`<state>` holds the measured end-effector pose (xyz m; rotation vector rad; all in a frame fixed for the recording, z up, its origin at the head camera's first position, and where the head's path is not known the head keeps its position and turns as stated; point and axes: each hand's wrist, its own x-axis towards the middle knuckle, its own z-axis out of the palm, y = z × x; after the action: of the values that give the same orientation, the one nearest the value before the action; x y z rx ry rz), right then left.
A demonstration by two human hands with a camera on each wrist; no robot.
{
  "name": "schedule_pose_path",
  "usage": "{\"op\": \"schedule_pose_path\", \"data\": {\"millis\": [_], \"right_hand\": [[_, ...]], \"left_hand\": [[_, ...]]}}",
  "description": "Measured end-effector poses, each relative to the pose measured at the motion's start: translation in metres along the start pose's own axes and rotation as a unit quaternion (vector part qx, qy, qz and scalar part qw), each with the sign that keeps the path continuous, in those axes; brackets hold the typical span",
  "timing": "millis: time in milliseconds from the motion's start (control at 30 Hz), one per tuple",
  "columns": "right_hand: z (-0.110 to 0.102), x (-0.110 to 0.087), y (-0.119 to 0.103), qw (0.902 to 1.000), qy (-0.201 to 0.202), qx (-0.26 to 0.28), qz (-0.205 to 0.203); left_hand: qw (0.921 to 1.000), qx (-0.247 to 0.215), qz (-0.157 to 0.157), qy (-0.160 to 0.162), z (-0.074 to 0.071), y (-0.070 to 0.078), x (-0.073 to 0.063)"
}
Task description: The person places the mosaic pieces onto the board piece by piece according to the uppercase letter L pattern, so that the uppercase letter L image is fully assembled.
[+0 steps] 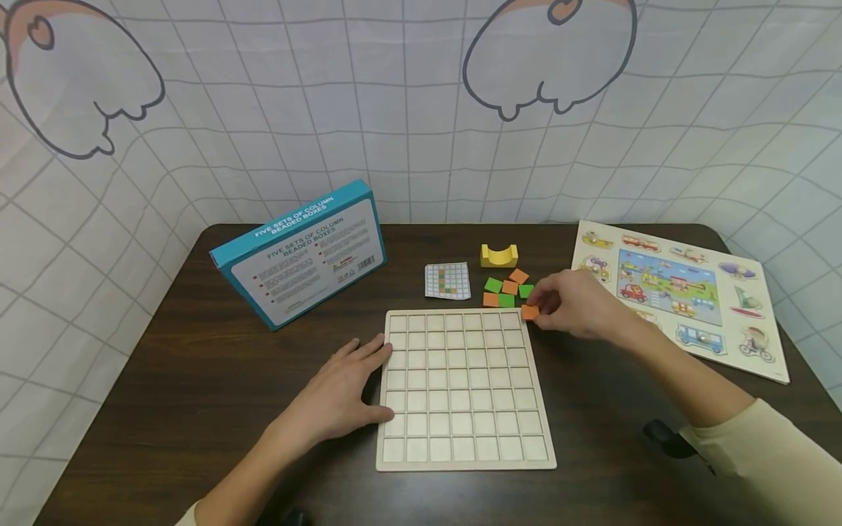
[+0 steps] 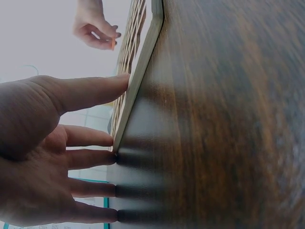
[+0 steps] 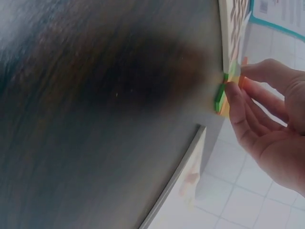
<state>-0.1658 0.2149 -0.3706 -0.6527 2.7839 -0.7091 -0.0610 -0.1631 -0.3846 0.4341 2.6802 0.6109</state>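
A pale wooden grid board [image 1: 460,462] lies flat on the dark table. My left hand [image 1: 338,394] rests at its left edge, thumb and fingertips touching the rim with the fingers fairly straight; the left wrist view shows the thumb [image 2: 97,93] against that edge. At the board's far right corner my right hand [image 1: 579,307] pinches a small orange square tile [image 1: 530,313] between thumb and fingers. Just beyond the board lie several loose tiles, among them a green tile [image 1: 493,285] and an orange tile [image 1: 519,276].
A printed pattern card [image 1: 447,280] lies behind the board, beside a yellow arched block [image 1: 499,256]. On the left a blue-and-white box [image 1: 309,256] stands tilted. Wooden picture puzzle boards [image 1: 737,343] lie at the right, under my right forearm's far side.
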Motion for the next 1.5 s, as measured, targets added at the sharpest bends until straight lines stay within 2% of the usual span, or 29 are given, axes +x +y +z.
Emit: {"op": "schedule_pose_path", "data": {"millis": [567, 767, 1167, 1500], "right_hand": [[0.015, 0.008, -0.020, 0.9980, 0.022, 0.041, -0.044], [0.021, 0.011, -0.031, 0.9972, 0.012, 0.066, -0.033], [0.041, 0.023, -0.058, 0.9951, 0.005, 0.075, -0.064], [0.055, 0.034, -0.082, 0.9943, -0.034, 0.085, -0.055]], "left_hand": [[1.0000, -0.006, -0.002, -0.003, 0.000, 0.000, -0.001], [1.0000, -0.005, 0.001, -0.003, -0.001, 0.001, -0.001], [0.9999, -0.006, -0.004, -0.010, 0.000, 0.000, -0.001], [0.9997, 0.008, -0.002, -0.025, 0.000, 0.000, -0.001]]}}
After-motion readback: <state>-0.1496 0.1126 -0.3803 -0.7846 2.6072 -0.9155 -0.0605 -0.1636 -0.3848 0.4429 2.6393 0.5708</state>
